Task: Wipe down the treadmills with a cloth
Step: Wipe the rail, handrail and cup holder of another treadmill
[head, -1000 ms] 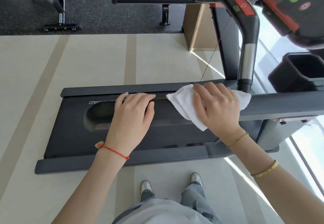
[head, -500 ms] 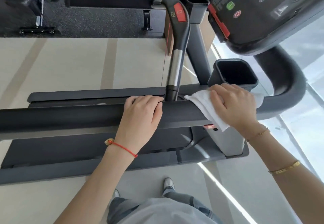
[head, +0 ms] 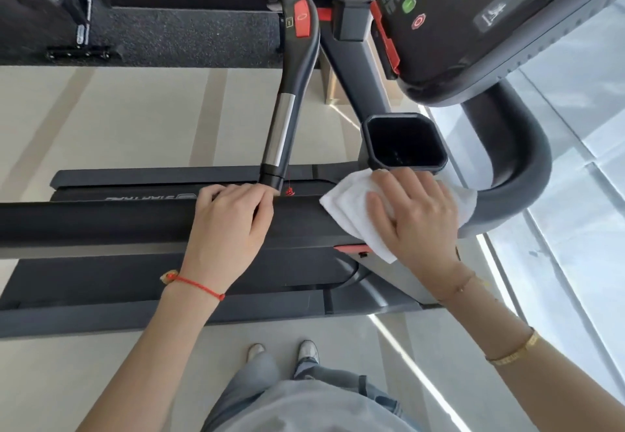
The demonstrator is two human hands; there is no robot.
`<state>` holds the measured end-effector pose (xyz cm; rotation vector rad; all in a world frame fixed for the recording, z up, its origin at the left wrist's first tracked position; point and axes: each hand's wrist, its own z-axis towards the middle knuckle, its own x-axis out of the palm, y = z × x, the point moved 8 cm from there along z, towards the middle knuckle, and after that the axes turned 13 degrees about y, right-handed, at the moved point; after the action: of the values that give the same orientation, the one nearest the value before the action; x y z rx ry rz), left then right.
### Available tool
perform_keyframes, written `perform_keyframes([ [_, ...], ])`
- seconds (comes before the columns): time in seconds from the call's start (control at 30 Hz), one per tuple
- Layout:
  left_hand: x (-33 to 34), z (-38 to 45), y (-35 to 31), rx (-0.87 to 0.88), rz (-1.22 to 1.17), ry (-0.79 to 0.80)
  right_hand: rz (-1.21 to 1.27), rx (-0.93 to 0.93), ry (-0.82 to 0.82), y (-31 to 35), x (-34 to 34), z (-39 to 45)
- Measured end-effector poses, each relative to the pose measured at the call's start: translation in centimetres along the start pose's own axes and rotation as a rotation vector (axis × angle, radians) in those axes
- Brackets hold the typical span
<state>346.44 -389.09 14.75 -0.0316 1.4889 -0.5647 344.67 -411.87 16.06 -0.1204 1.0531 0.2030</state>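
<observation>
I stand beside a dark grey treadmill and look down at its near handrail (head: 101, 222). My left hand (head: 230, 228) lies on top of the rail with its fingers curled over the far edge. To its right, my right hand (head: 419, 215) presses a folded white cloth (head: 345, 208) flat on the rail, fingers spread. The cloth sits just in front of the black cup holder (head: 404, 142), where the rail bends into its curved end (head: 521, 168). The running deck (head: 101, 279) shows below the rail.
The console (head: 490, 19) with green and red buttons hangs over the upper right. An inner handle (head: 291, 93) with a red pad and a steel section slants down to the rail by my left hand. Beige floor lies beyond, glass panels at right, my feet (head: 280, 350) below.
My right hand has slid the cloth right along the rail, up to the cup holder. My left hand has kept its hold on the rail. My view has swung right toward the console.
</observation>
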Motion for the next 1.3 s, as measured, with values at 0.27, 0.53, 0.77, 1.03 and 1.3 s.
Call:
perform_keyframes([
  [0.27, 0.0, 0.3, 0.2, -0.003, 0.003, 0.031, 0.004, -0.207, 0.017, 7.8, 1.5, 2.0],
  [0.53, 0.0, 0.3, 0.2, 0.016, -0.037, 0.065, -0.021, 0.029, -0.043, 2.2, 0.2, 0.9],
  [0.77, 0.2, 0.4, 0.4, 0.025, -0.043, 0.117, 0.011, -0.060, 0.095, 6.8, 1.5, 1.6],
  [1.03, 0.3, 0.3, 0.3, 0.033, -0.033, 0.127, -0.012, -0.092, 0.066, 3.3, 0.8, 0.3],
  [1.3, 0.4, 0.2, 0.2, 0.029, -0.030, 0.142, -0.020, -0.025, 0.077, 3.9, 0.8, 0.7],
])
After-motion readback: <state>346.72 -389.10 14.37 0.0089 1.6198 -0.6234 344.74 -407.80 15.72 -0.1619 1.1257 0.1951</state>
